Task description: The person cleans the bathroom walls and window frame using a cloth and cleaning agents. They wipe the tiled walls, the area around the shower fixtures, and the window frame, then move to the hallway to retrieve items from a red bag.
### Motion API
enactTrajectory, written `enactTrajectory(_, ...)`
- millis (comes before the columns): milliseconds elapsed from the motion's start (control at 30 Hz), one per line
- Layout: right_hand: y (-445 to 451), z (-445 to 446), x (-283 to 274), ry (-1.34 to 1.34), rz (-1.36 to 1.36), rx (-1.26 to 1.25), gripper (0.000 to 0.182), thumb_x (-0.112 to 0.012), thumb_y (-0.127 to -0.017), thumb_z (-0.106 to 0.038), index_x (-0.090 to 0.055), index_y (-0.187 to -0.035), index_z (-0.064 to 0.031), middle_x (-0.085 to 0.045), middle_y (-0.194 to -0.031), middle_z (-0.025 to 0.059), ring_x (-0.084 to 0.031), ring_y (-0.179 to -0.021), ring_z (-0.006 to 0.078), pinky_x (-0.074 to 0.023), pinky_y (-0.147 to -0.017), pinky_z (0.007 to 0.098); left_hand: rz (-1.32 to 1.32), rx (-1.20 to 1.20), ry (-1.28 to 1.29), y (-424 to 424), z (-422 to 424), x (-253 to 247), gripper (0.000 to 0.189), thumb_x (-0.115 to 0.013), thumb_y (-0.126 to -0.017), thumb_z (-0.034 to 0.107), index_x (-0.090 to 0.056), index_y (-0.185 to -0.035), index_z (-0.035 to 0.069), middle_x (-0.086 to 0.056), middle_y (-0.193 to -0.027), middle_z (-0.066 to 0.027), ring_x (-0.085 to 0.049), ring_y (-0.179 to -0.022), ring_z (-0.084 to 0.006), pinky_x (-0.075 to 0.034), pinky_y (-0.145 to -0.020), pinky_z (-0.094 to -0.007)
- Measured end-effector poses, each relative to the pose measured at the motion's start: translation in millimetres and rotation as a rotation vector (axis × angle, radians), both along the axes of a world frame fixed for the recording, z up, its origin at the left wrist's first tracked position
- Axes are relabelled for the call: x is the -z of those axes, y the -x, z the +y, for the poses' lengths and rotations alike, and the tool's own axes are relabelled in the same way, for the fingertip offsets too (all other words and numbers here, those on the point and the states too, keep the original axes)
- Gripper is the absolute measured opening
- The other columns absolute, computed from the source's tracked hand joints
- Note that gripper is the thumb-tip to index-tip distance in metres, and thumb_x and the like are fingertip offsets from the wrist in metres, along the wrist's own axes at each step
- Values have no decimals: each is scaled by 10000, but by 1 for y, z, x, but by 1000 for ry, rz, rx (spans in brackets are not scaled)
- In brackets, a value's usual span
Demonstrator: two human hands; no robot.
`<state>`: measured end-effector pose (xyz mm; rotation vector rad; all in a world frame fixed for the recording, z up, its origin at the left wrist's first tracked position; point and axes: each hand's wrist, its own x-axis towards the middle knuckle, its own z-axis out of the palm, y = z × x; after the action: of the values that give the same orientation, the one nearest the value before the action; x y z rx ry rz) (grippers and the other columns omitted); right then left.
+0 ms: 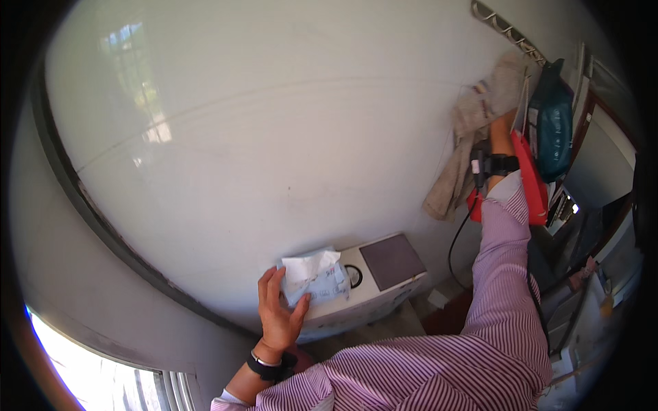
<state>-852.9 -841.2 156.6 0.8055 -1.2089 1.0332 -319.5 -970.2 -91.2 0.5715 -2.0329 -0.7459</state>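
Note:
My left hand [277,316] is curved around the near left corner of a light blue soft pack of tissues [321,286], its thumb at the front edge and its fingers apart at the left side. A white tissue [308,267] sticks out of the pack's top. The pack lies on a white box-shaped appliance [336,308]. Out to the right, my right hand [505,122] reaches in among hanging things at a beige towel [470,115]. The towel covers its fingers, so their grip is hidden.
A hook rail [506,32] is fixed to the white wall [257,169]. Beside my right forearm hang a dark teal bag [554,123] and a red bag [532,190]. A black cable [457,239] runs down from my right wrist. The appliance has a dark square panel [393,261] and a round black ring [354,276].

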Motion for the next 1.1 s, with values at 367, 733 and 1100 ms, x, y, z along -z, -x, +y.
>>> enactTrajectory(367,-108,0,200,-724,-52,733,517,-467,-903,-219,-388,-1382,-43,-479,-1345,143,-468,-1229,274,-341,-1065,364,-36,14,76,-1,-3,1,675,-760,-723,102,-429,-1305,17,-399,-1333,-230,-466,-1180,-374,-430,-948,-394)
enactTrajectory(733,-193,10,47,-286,-40,-12,321,-496,-872,-147,-572,-1173,-66,-568,-1185,150,-532,-1081,312,-430,-910,460,51,-34,105,3,-6,13,671,-780,-712,193,-460,-1262,-20,-435,-1308,-255,-456,-1177,-412,-422,-974,-430)
enactTrajectory(1100,-292,-76,97,-1049,489,-273,309,-568,-764,-104,-666,-1055,-128,-521,-1260,108,-421,-1237,334,-336,-1043,455,45,-82,156,2,0,11,624,-789,-703,199,-503,-1224,6,-461,-1278,-236,-506,-1128,-400,-466,-920,-410)
